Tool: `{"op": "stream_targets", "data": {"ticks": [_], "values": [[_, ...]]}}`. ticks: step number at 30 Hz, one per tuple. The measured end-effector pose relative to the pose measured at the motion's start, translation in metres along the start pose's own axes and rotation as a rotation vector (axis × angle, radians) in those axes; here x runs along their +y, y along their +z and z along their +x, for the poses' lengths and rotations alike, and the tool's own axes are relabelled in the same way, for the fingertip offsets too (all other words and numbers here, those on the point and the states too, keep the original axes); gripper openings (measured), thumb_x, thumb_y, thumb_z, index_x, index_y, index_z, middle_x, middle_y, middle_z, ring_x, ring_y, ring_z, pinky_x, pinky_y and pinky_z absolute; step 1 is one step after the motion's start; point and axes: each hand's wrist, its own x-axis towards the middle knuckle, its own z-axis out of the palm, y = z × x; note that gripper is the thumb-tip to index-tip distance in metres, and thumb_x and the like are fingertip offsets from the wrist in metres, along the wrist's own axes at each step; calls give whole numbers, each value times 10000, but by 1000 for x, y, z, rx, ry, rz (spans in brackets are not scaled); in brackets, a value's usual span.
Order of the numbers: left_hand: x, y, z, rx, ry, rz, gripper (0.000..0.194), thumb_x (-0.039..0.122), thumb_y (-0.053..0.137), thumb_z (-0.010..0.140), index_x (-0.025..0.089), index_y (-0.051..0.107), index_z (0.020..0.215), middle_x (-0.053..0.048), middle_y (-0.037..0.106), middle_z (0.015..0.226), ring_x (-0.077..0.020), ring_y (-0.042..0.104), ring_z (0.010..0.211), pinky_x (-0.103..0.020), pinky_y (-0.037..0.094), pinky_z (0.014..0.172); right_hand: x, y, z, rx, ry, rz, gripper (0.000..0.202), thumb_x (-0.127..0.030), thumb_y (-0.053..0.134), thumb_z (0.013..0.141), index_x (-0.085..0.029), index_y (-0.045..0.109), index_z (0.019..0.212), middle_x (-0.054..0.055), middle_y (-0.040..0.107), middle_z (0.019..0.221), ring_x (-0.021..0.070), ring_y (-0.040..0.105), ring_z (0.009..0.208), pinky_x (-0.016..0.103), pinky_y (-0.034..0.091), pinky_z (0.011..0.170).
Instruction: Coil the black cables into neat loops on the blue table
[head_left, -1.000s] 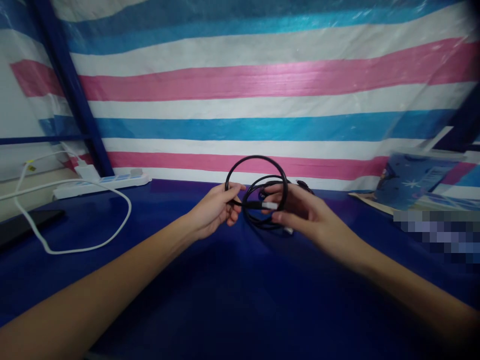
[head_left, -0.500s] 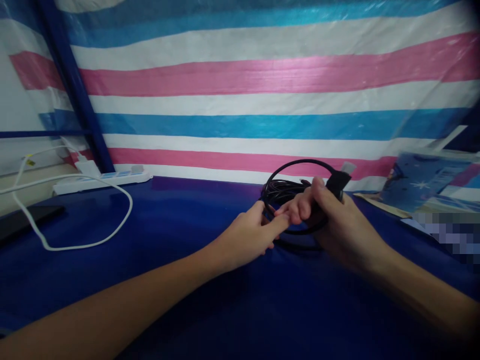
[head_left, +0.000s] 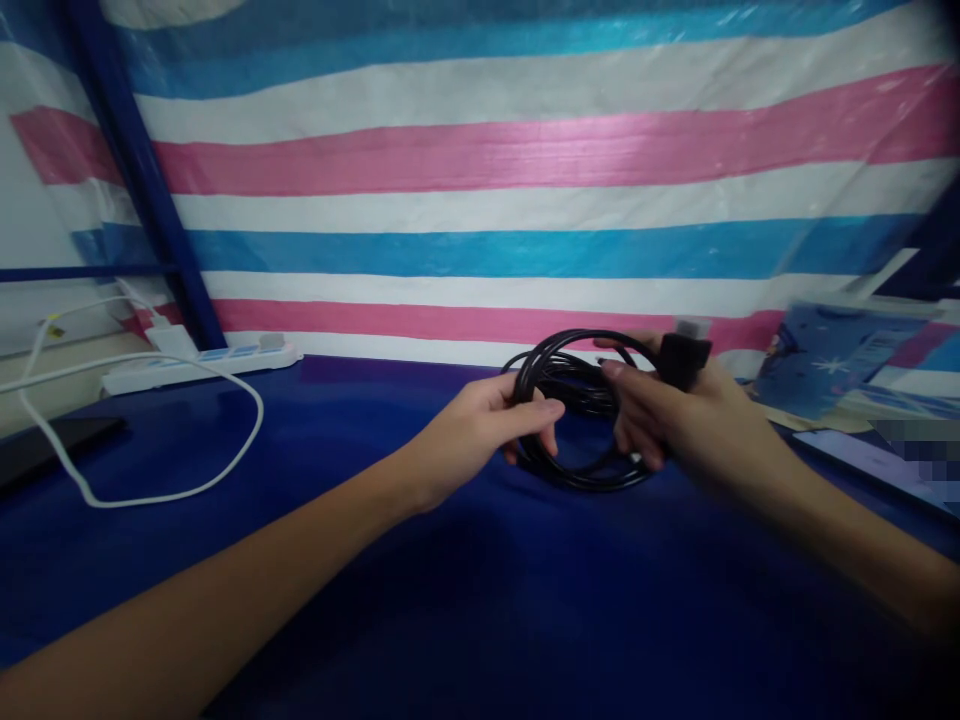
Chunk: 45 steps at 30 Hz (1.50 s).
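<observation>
A black cable (head_left: 589, 482) is looped into a round coil just above the blue table. My left hand (head_left: 499, 425) pinches the left side of the coil between thumb and fingers. On the right side, my right hand (head_left: 667, 400) holds the coil, its fingers curled round the cable. A black connector (head_left: 684, 360) with a pale, see-through cap sticks up beside that hand. Behind the held coil lies a second bundle of black cable (head_left: 577, 385), partly hidden by the loops.
A white power strip (head_left: 202, 368) with a white plug and a looped white cable (head_left: 259, 410) stands at the left, near a dark flat device (head_left: 60, 445). At the right are a blue packet (head_left: 840, 355) and a phone (head_left: 877, 465). Striped sheeting hangs behind.
My hands have moved apart, and the coil between them now shows more strands in a fuller ring. My left hand has shifted slightly left. More of the phone is visible at the right.
</observation>
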Motion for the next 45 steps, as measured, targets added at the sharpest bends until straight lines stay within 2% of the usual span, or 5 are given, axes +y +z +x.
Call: {"op": "stream_targets", "data": {"ticks": [16,26,32,38,45], "values": [[3,1,-11,-64,69,547,329,389,405,909,154,577,755,10,552,707,-95,470,631,-224,326,587,5,-14,3,330,-224,-957,449,-501,587,750,-220,381,467,25,395,433,138,351,425,279,203,477],[-5,-14,3,436,80,491,323,473,435,885,176,548,943,-66,588,1002,-182,527,939,-324,382,836,7,-10,5,63,-10,150,237,-425,603,782,-207,522,732,-80,342,443,84,368,328,261,382,411],[-9,-2,-1,-17,-229,-163,520,611,482,809,155,501,1058,-118,615,996,-209,584,897,-356,442,764,12,-13,7,149,-29,191,215,-386,623,775,-209,561,880,-105,289,425,58,285,293,218,313,337],[-3,10,-8,-159,-117,32,246,336,591,820,176,517,992,-35,654,832,-149,595,848,-294,396,788,18,-5,1,38,-337,-462,635,-249,550,793,-215,355,1396,31,647,734,166,601,583,264,445,498],[-9,19,-11,-202,-137,95,165,311,413,900,168,486,864,66,451,466,-128,578,567,-275,441,676,16,-6,-2,279,-635,-1004,259,-227,537,779,-188,674,995,117,651,934,257,618,751,340,435,594]]}}
